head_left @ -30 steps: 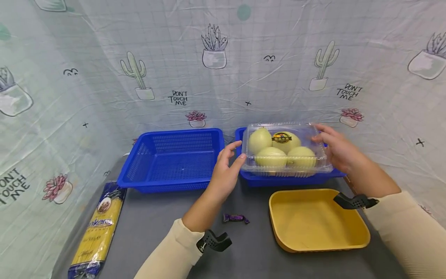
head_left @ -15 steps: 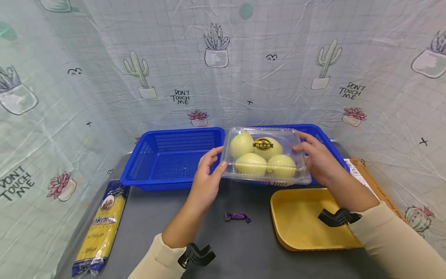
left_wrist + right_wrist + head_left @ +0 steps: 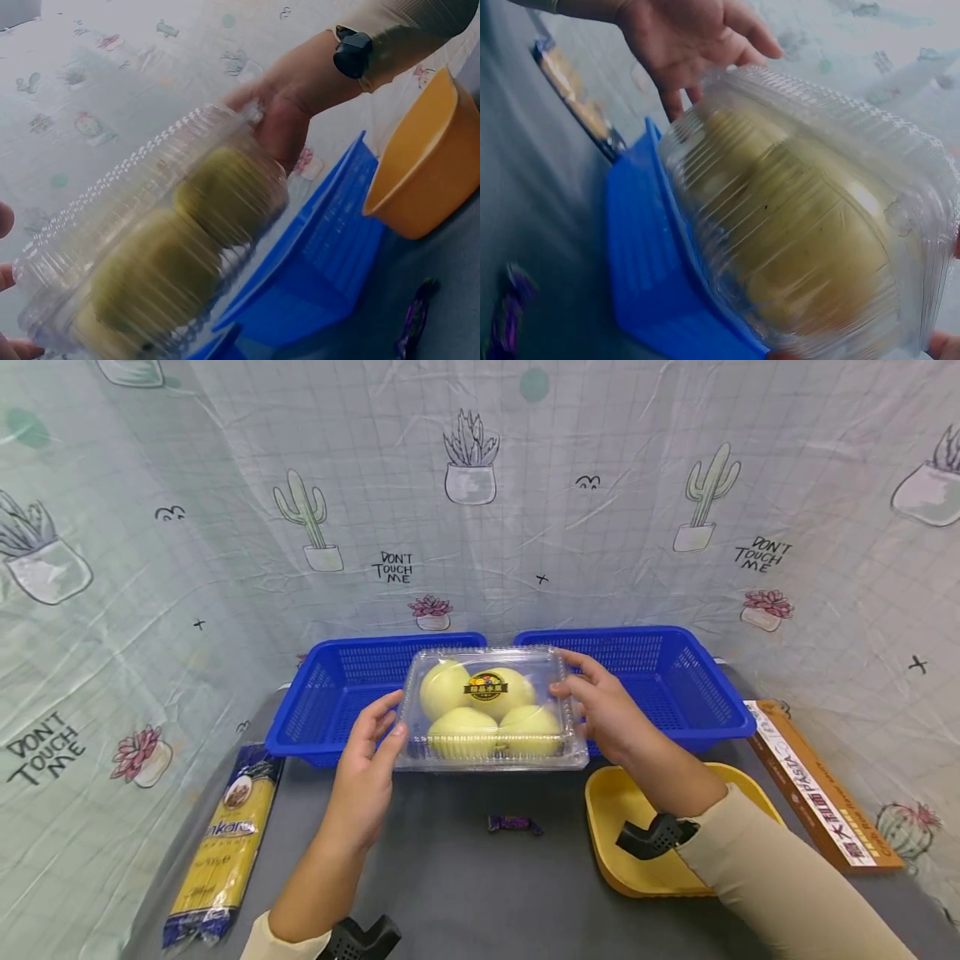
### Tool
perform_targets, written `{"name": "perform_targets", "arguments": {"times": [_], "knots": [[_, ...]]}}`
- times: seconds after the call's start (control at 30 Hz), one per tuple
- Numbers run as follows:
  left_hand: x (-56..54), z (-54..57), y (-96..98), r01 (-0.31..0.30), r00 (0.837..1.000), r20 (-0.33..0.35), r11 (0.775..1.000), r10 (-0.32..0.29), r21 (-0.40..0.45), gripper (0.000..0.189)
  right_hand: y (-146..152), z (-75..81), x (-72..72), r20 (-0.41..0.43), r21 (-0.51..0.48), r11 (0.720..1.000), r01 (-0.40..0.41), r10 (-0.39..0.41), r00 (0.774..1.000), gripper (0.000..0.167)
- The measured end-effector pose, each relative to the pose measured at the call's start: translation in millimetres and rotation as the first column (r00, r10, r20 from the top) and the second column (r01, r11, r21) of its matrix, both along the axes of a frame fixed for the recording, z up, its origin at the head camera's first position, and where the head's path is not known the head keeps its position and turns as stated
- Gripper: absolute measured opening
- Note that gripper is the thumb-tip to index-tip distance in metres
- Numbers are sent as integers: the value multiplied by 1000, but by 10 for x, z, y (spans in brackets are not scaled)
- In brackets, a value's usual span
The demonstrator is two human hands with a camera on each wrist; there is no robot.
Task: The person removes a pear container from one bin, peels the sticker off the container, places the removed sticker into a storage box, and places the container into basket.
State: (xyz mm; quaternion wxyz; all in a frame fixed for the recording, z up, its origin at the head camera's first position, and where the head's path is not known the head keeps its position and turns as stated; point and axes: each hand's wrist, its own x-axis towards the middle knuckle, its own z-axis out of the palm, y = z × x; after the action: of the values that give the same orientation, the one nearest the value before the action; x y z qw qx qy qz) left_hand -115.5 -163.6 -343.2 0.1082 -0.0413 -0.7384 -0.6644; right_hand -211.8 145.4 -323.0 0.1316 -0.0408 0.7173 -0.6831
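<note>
A clear plastic clamshell fruit box (image 3: 487, 764), with several round pale yellow-green fruits (image 3: 462, 732) and a black label on its lid, is held up in front of the two blue baskets. My left hand (image 3: 366, 772) grips its left end, thumb at the near corner and fingers at the side. On the opposite end, my right hand (image 3: 611, 714) holds the box with fingers over the edge. From the left wrist view, the box's ribbed side (image 3: 157, 270) shows tilted over a blue basket. Its underside is hidden in the head view.
Behind the box stand a left blue basket (image 3: 300, 727) and a right blue basket (image 3: 712, 714). A yellow tray (image 3: 622, 835) sits under the right forearm. A purple-wrapped candy (image 3: 513, 824), a spaghetti bag (image 3: 225, 843) at left and a long pasta box (image 3: 821, 785) at right lie on the grey table.
Both hands have carried the fruit box leftward and slightly nearer, from over the right blue basket to between the baskets. The right basket and the pasta box have come into fuller view.
</note>
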Motion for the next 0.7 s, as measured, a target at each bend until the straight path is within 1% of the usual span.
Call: {"name": "perform_targets", "arguments": {"times": [0.1,0.17,0.27,0.43,0.57,0.7], "knots": [[69,17,-140,-13,1000,24,1000,13,10,44,-193,-37,-9,5,-14,1000,-7,7,1000,73],[118,23,-220,-40,999,34,999,39,12,44,-309,-59,9,8,-29,1000,-10,10,1000,72],[197,22,-337,-76,996,42,997,76,9,45,-479,-104,66,8,-53,999,-8,8,1000,72],[375,-10,-569,-129,990,51,992,129,8,46,-778,-171,199,17,-119,993,-10,12,1000,74],[533,-32,-769,-174,984,36,985,173,23,45,-990,-211,293,20,-159,987,-17,21,1000,72],[672,-55,-926,-205,979,8,977,205,53,44,-1146,-263,401,22,-173,985,-24,28,999,73]]}}
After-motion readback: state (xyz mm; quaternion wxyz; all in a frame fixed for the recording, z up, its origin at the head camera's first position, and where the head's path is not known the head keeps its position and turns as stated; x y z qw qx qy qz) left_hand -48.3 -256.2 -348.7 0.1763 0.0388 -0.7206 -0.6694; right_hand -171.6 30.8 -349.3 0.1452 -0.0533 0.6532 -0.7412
